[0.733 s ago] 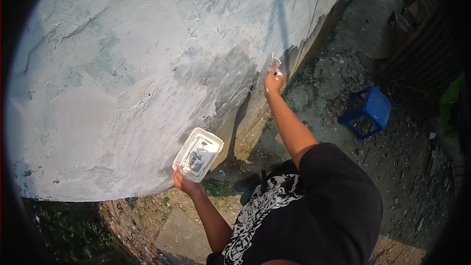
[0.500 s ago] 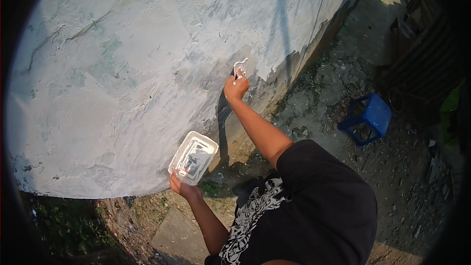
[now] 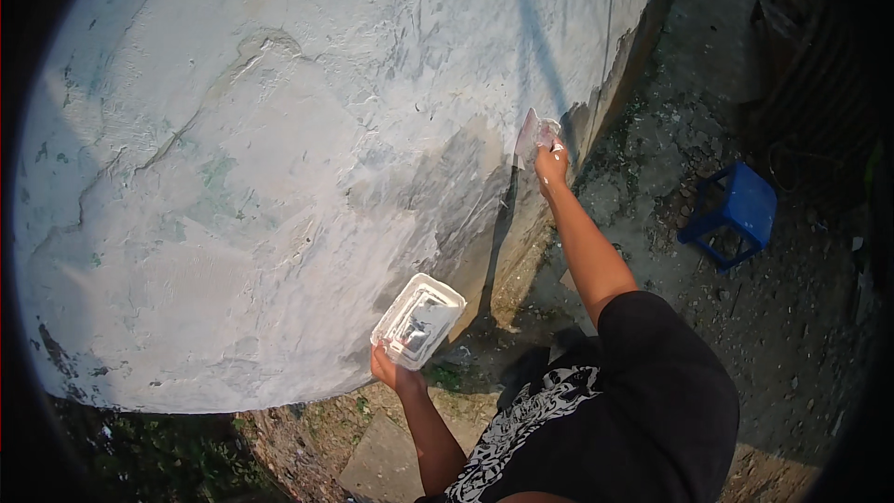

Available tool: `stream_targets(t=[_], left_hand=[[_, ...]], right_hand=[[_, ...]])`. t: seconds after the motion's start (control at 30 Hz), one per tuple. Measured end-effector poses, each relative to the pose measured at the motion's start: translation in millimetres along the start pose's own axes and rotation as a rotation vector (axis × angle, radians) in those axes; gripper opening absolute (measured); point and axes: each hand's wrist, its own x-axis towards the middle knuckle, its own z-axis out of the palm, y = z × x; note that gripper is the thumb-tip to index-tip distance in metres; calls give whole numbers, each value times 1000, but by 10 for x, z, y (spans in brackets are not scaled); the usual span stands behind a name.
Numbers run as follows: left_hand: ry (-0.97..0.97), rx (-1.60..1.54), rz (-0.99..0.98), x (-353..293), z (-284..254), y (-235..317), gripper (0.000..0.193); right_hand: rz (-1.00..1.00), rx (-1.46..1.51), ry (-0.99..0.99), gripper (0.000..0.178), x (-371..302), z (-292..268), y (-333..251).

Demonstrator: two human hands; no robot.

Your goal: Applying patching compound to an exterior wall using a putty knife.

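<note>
A white rectangular plastic tub (image 3: pixel 395 308), tilted and smeared inside with white paste, rests in my left hand (image 3: pixel 398 372). My fingers close around its lower corner. My right arm stretches out to the pale plastered wall (image 3: pixel 242 158), where my right hand (image 3: pixel 552 166) grips a flat putty scraper (image 3: pixel 528 137). White paste coats the tool and spots my thumb and fingers. Its blade lies against or very close to the wall, beside a darker grey patch (image 3: pixel 470 163). The grip on the scraper is partly hidden by my hand.
A blue plastic stool (image 3: pixel 748 199) stands on the rough, stony ground at the right. Corrugated sheeting is dimly visible beyond it. A flat slab (image 3: pixel 382 461) lies on the earth below the wall, with dark plants (image 3: pixel 140 447) at lower left.
My right hand has moved right along the wall with the scraper, its blade now turned to show its flat face. The view has shifted; the tub remains in my left hand.
</note>
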Motion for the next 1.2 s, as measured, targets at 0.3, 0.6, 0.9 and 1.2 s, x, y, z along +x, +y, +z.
stream_targets(t=[0.3,0.6,0.9,1.2], left_hand=[[109,14,-63,26,-501,-131,27],[124,-85,-33,151,-321,-29,36],[98,-101,-71,-130,-252,147,39],[270,-66,9,-54,-819,93,32]], right_hand=[[-230,-314,-68,45,-1014,562,-61],[-35,-278,-513,30,-1059,-53,472],[200,-45,111,24,-239,124,689],[-139,-270,-497,28,-1905,409,424]])
